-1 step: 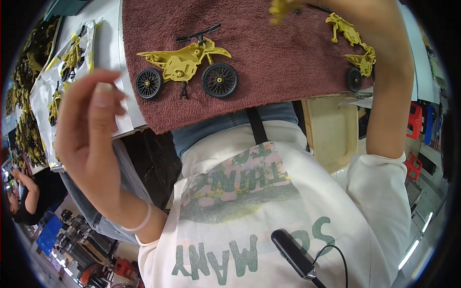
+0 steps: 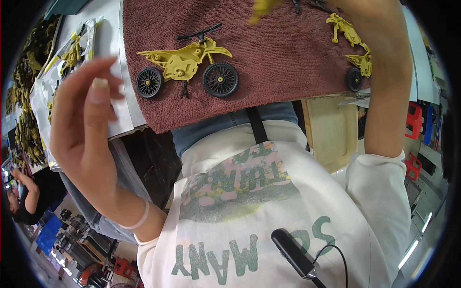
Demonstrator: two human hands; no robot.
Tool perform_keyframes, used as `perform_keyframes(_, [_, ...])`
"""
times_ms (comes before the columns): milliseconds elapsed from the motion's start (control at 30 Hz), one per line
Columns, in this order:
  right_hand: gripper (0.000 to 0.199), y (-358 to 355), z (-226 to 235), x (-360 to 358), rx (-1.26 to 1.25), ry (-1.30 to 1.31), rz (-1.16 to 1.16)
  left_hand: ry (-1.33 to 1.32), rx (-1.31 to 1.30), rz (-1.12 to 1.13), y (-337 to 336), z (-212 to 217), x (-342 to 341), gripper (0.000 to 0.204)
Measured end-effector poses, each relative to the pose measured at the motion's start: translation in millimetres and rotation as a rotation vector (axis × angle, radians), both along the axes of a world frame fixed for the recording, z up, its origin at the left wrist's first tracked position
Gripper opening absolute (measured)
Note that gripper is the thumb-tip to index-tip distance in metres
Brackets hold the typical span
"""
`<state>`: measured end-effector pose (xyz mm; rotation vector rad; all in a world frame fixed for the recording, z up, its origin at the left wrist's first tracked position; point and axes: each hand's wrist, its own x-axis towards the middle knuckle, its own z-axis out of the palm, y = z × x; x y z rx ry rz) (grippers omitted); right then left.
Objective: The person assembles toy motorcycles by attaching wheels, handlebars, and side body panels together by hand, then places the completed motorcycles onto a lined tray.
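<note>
My left hand [image 2: 86, 115] is raised at the left with its fingers loosely bent and apart, and I see nothing in it. Beside it, a yellow toy motorbike [image 2: 177, 62] with two black spoked wheels and black handlebars lies on a reddish-brown towel [image 2: 283, 62]. My right hand [image 2: 367, 14] is at the top right; its fingers are beyond the upper edge. A blurred yellow part [image 2: 263, 9] shows at the top middle, cut off by the edge, and I cannot see what holds it. Near my right forearm lie more yellow motorbike pieces [image 2: 345, 30] and a black wheel [image 2: 354, 79].
White plastic bags [image 2: 45, 91] with yellow and black motorbikes lie on the table's left side, beside a large heap of them [image 2: 31, 120]. A cream-coloured drawer [image 2: 333, 129] is below the towel's right part. Another person [image 2: 31, 197] is at the far left.
The blurred yellow part has moved left and slightly up. My left hand has shifted a little left and up. Dark pieces at the top show more now.
</note>
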<state>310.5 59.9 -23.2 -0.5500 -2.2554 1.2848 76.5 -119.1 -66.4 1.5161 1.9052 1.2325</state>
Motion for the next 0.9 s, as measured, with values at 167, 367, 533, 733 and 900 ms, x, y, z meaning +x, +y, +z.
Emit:
perform_keyframes(167, [0.019,-2.2,-42.3,-40.3,-0.156,0.371,0.283,0.132,0.123,-0.296,21.8,-9.8,-13.0,0.051])
perform_keyframes(367, [0.024,-6.3,-59.7,-44.1,-0.307,0.509,0.411,0.336,0.022,-0.402,24.9,-3.6,-14.2,0.045])
perform_keyframes(533, [0.028,-21.4,-43.0,-33.6,-0.477,0.175,0.143,0.527,0.135,-0.349,24.9,-11.2,-18.9,0.040])
perform_keyframes(733, [0.022,-54.1,-46.8,-52.3,-0.007,-0.133,-0.092,0.703,0.176,-0.459,30.6,-24.3,-26.4,0.044])
perform_keyframes(900, [0.025,-61.1,-55.3,-53.7,0.219,-0.171,-0.159,0.636,0.162,-0.471,33.5,-28.6,-27.5,0.044])
